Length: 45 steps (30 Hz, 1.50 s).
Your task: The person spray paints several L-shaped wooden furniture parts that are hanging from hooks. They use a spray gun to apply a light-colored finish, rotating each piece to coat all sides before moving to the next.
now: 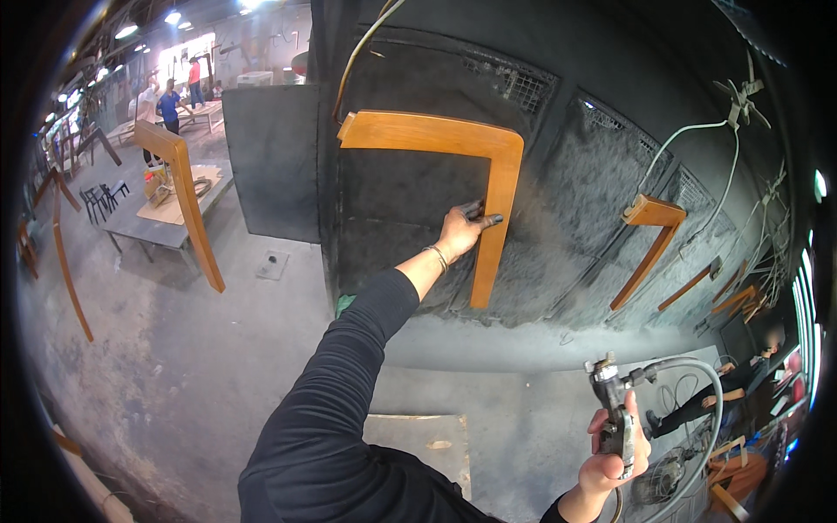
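An L-shaped wooden frame piece (436,131), orange-brown and glossy, hangs in front of the dark wall. My left hand (462,231) reaches up to its downward leg, with darkened fingers closed at the leg's inner edge; the far side of the grip is hidden. Low on the right, my right hand (615,453) is wrapped around a metal spray gun (608,392), well apart from the wood. A grey hose (717,392) loops away from the gun.
Similar wooden pieces hang at the left (193,213) and along the right (654,227). A dark panel (272,161) stands beside the wall, near a worktable (157,228). A person (728,392) is at the far right, beside a floor fan (660,475). Others work in the back left.
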{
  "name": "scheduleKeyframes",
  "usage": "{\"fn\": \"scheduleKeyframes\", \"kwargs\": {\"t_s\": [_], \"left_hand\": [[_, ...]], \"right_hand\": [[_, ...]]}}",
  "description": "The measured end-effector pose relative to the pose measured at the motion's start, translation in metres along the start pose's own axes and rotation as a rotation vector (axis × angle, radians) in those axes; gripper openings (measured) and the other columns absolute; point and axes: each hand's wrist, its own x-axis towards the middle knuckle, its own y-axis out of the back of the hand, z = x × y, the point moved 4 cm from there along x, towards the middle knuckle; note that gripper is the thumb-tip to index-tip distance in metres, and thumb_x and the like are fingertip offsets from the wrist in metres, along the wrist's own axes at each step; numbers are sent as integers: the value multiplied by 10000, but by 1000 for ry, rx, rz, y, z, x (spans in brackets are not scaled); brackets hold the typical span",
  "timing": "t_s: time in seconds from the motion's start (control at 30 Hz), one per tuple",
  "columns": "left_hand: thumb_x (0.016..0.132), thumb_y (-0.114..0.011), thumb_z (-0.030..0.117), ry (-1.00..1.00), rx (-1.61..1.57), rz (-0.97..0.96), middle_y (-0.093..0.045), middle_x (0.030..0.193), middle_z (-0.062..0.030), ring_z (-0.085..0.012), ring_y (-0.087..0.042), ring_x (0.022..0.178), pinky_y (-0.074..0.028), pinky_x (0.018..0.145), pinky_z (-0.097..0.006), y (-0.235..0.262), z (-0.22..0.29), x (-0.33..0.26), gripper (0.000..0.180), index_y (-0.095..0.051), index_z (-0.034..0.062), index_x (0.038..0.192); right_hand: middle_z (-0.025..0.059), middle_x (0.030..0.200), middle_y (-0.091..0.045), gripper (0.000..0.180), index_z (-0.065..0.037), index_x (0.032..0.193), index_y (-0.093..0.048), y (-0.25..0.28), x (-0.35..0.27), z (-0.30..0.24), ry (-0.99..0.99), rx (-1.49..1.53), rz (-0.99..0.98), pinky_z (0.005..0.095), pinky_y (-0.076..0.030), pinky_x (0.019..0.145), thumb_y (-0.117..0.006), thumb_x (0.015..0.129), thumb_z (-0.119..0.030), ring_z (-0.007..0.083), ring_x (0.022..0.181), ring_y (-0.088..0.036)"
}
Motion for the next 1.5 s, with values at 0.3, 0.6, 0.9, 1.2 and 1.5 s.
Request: {"fn": "scheduleKeyframes", "kwargs": {"t_s": [0.3,0.6,0.9,1.2,1.5], "left_hand": [[891,-760,152,-10,19,17,-654,1294,-145,-161,-619,1161,-473,1014,-282,-6,4,3,563,-539,-83,1352],[920,-725,218,-44,25,48,-490,1478,-157,-179,-501,1309,-397,1092,-326,6,-1,-4,767,-310,-18,1520],[1004,-572,380,-277,29,780,-580,1350,-160,-213,-539,1243,-387,1074,-337,260,120,-31,617,-461,-57,1425],[935,-690,87,-206,-29,347,-683,1173,-53,-129,-622,1082,-484,982,-261,293,179,-66,286,-672,-12,1204],[959,-619,29,-161,-107,284,-679,1223,-91,-170,-633,1129,-478,1027,-279,302,159,-60,265,-650,-42,1213]], "right_hand": [[137,642,-648,1045,139,1103,-657,-44,24,-50,440,204,-295,280,-520,500,-440,828,-846,207,491,-631],[50,636,-590,1112,138,1326,-534,15,5,-15,-85,-49,77,177,-276,417,-444,820,-848,55,458,-428],[20,612,-568,1060,160,1273,-565,59,-45,27,-288,-188,-20,192,-308,425,-405,882,-812,37,434,-408],[89,629,-614,956,112,1228,-635,33,-42,31,-282,64,-118,229,-389,466,-524,868,-767,110,490,-534],[144,662,-625,1040,140,1179,-619,38,-5,-3,63,266,-101,334,-520,533,-519,795,-821,224,542,-629]]}}
